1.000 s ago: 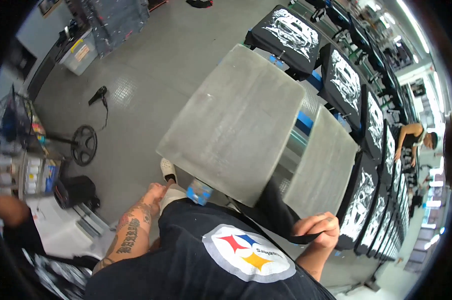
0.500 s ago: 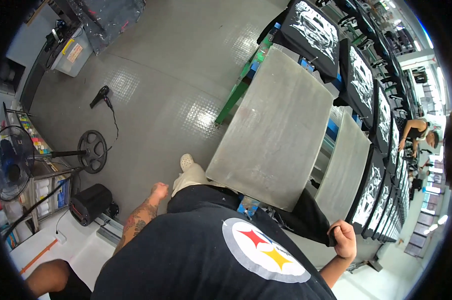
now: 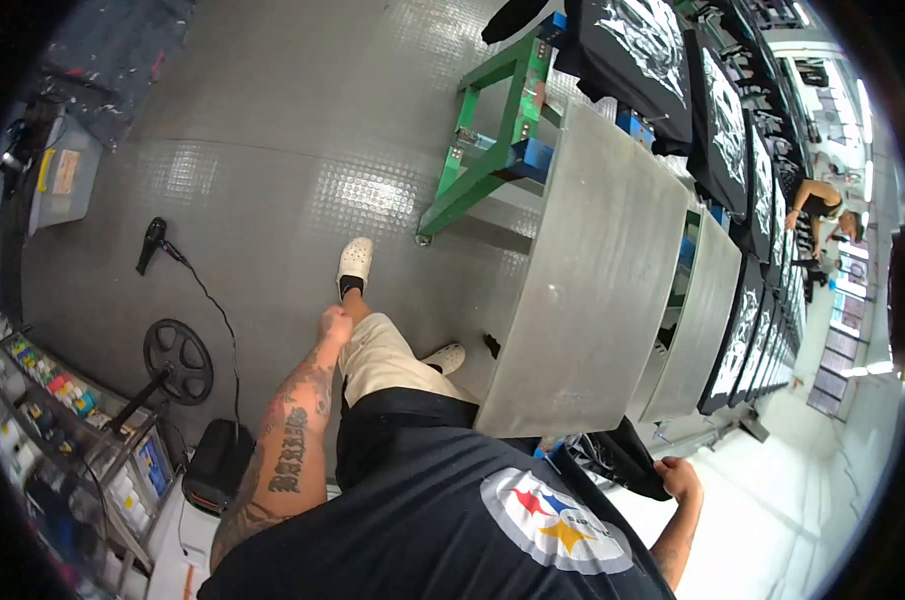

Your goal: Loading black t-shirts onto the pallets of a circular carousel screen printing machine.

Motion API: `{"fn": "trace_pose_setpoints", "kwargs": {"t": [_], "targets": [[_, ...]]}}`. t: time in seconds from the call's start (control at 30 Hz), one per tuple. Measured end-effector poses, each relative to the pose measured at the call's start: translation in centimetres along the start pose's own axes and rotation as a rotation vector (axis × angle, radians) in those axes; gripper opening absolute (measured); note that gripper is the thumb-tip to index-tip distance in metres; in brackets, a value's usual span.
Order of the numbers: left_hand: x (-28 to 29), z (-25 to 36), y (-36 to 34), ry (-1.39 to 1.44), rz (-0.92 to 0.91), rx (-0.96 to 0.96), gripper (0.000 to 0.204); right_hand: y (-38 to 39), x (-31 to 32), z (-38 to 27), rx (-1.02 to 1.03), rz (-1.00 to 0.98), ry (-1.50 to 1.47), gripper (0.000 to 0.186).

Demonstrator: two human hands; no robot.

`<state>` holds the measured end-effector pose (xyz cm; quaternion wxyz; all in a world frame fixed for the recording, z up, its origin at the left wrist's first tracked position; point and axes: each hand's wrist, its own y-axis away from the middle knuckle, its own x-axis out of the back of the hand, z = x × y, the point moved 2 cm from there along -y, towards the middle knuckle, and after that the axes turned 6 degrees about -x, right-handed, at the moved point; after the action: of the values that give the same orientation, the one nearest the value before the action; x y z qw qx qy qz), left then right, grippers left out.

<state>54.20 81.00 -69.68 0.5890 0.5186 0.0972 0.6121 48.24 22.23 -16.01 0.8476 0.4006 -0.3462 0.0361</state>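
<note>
My right hand (image 3: pixel 680 478) grips the edge of a piece of black cloth (image 3: pixel 632 462), whose folds run back under the near end of a bare grey printing platen (image 3: pixel 602 270). What kind of garment it is, I cannot make out. My left hand (image 3: pixel 335 325) hangs beside my beige shorts, fingers curled in, with nothing visible in it. A second bare platen (image 3: pixel 700 320) lies just right of the first. Beyond them, black T-shirts (image 3: pixel 640 60) with white prints are stretched over more platens in a long row.
A green metal frame (image 3: pixel 492 180) carries the platens. On the floor at left lie a black hair dryer (image 3: pixel 152 245) with its cord and a round fan base (image 3: pixel 177 360). Shelves of bottles (image 3: pixel 52 385) and a black speaker (image 3: pixel 219 465) stand near left. Another person (image 3: pixel 822 205) works at far right.
I have stepped and turned, so my legs and both shoes now show more and the platens appear shifted right. My right hand keeps its grip on the cloth; my left arm has swung forward.
</note>
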Motion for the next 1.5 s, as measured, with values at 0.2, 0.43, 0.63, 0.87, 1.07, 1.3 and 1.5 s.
{"fn": "trace_pose_setpoints", "kwargs": {"t": [0.2, 0.43, 0.63, 0.87, 1.07, 1.3, 1.5], "targets": [[2.9, 10.2, -7.5, 0.147, -0.166, -0.318, 0.025, 0.8, 0.6, -3.1, -0.153, 0.033, -0.072, 0.033], [-0.2, 26.0, -6.5, 0.519, -0.262, -0.689, 0.012, 6.2, -6.9, -1.4, -0.377, -0.075, -0.200, 0.032], [3.2, 39.6, -5.4, 0.585, -0.185, -1.235, 0.020, 6.9, -9.3, -1.9, -0.344, -0.122, -0.300, 0.031], [5.0, 47.7, -4.8, -0.757, -0.547, -1.376, 0.038, 6.6, -10.7, -4.5, -0.119, -0.091, -0.416, 0.029], [5.1, 50.5, -3.0, -0.485, -0.600, -1.409, 0.034, 7.2, -12.5, -5.2, -0.055, -0.040, -0.431, 0.034], [6.0, 48.6, -3.2, -0.554, -0.410, -1.457, 0.023, 8.0, -13.8, -4.2, -0.094, 0.004, -0.530, 0.031], [7.4, 46.4, -4.0, -0.289, -0.354, -1.457, 0.021, 8.3, -13.2, -2.1, -0.145, 0.337, -0.667, 0.029]]}}
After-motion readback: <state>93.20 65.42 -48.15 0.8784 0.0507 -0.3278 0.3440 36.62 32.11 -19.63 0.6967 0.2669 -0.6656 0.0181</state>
